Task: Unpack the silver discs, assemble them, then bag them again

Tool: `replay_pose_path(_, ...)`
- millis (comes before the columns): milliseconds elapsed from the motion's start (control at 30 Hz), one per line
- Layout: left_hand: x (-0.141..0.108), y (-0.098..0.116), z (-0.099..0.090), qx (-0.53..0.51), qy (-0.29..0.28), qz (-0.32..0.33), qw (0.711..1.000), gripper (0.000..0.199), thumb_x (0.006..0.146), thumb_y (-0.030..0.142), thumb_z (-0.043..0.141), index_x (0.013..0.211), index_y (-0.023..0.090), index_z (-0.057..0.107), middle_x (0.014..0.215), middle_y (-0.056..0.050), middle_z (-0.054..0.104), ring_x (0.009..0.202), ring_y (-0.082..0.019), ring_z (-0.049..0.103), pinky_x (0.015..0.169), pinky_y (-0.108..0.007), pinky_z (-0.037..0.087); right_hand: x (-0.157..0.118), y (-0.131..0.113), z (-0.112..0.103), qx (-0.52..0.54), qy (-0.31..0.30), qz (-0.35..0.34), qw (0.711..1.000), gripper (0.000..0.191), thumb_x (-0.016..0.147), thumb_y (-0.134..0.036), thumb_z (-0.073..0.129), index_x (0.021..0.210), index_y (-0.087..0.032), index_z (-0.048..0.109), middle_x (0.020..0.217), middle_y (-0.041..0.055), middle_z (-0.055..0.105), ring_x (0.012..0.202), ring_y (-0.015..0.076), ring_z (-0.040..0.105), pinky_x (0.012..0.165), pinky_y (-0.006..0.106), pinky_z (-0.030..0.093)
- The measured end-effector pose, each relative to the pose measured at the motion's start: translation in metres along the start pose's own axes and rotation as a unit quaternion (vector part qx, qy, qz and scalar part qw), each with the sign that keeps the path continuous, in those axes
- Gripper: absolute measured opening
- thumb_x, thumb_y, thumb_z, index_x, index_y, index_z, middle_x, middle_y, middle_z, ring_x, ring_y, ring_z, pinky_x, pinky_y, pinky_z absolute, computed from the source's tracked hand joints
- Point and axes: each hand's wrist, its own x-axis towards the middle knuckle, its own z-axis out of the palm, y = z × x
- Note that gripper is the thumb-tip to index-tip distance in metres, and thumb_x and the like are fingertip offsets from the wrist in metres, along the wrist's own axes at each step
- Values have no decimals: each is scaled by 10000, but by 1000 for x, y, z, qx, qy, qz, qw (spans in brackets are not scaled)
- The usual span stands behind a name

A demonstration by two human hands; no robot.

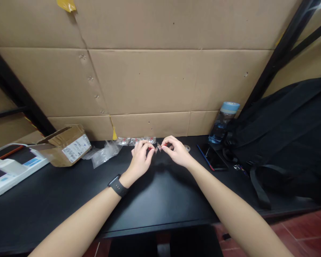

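My left hand (142, 157) pinches the red end of a small shiny disc-like piece (156, 148) above the dark table (160, 200). From the other side, my right hand (175, 150) pinches the red part of a second small shiny piece (159, 146). The two pieces meet or nearly meet between my fingertips; whether they touch is too small to tell. Just behind my hands lie several clear plastic packets (135, 141) with red bits inside. A roll of tape (187, 148) is partly hidden behind my right hand.
An open cardboard box (66, 148), crumpled clear plastic (106, 153) and a white power strip (21, 173) are on the left. To the right are a phone (215, 157), a pen (205, 157), a blue-capped bottle (223, 123), keys (240, 169) and a black backpack (291, 132). Cardboard (149, 82) stands behind.
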Motion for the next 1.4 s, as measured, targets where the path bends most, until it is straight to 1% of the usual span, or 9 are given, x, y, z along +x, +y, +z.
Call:
replay_pose_path(100,-1,2,1,-50,11,-3,999,144,989,314,497,964,243,619,1155,-60,582,1153,-229,536,975,-396,397,-2,-7,10,66,14,13,998,99,910,-285,605,905,-199,655,1066,63,635,961,182,636,758,286,531)
replay_pose_path(267,-3,2,3,-38,27,-15,999,134,974,323,531,962,252,644,1145,-58,583,1153,-239,537,984,-410,385,-4,-7,15,177,-9,66,982,164,894,-344,636,878,-181,623,1157,83,671,913,181,701,847,341,580)
replay_pose_path(467,-3,4,1,-6,39,-23,999,112,954,319,564,948,256,656,1121,-49,596,1124,-249,546,968,-425,384,-5,-8,13,237,-32,133,962,252,840,-417,708,885,-189,610,1153,68,666,866,198,734,701,328,635)
replay_pose_path(667,-1,6,-1,-11,65,-28,997,125,953,313,550,938,239,649,1081,-57,597,1101,-246,558,980,-414,405,-7,-13,20,329,-37,171,928,304,774,-411,788,874,-181,617,1166,64,654,923,199,729,765,330,639)
replay_pose_path(767,-1,5,-1,-4,70,-29,997,121,947,310,556,936,238,651,1076,-60,600,1098,-248,562,978,-414,411,-8,-13,23,369,-12,176,913,345,745,-386,820,981,-212,639,1161,50,643,894,193,727,752,353,644)
replay_pose_path(900,-1,5,-1,14,65,-31,997,116,945,314,565,941,246,660,1087,-60,609,1106,-253,563,960,-418,408,-9,-10,27,391,-11,183,902,488,763,-363,812,1216,-292,643,1202,55,638,872,179,717,759,379,647)
replay_pose_path(1133,-1,7,-4,15,48,-28,998,101,949,295,570,956,251,661,1088,-49,621,1102,-237,562,943,-400,397,-9,-12,25,432,-22,211,876,462,767,-337,822,1206,-250,708,1135,62,683,1003,188,675,952,411,581)
replay_pose_path(1267,-2,8,-5,27,38,-21,999,121,961,319,560,952,253,662,1092,-44,621,1107,-234,558,944,-399,383,-10,-10,24,432,-28,211,876,506,730,-305,855,1212,-268,704,1125,54,670,996,177,668,944,394,581)
replay_pose_path(1400,3,0,-10,63,11,14,998,157,973,374,542,1012,270,652,1135,-44,629,1131,-244,551,942,-404,373,-9,-8,20,398,-27,213,892,498,721,-313,856,1194,-279,704,1147,60,635,981,193,670,838,383,616)
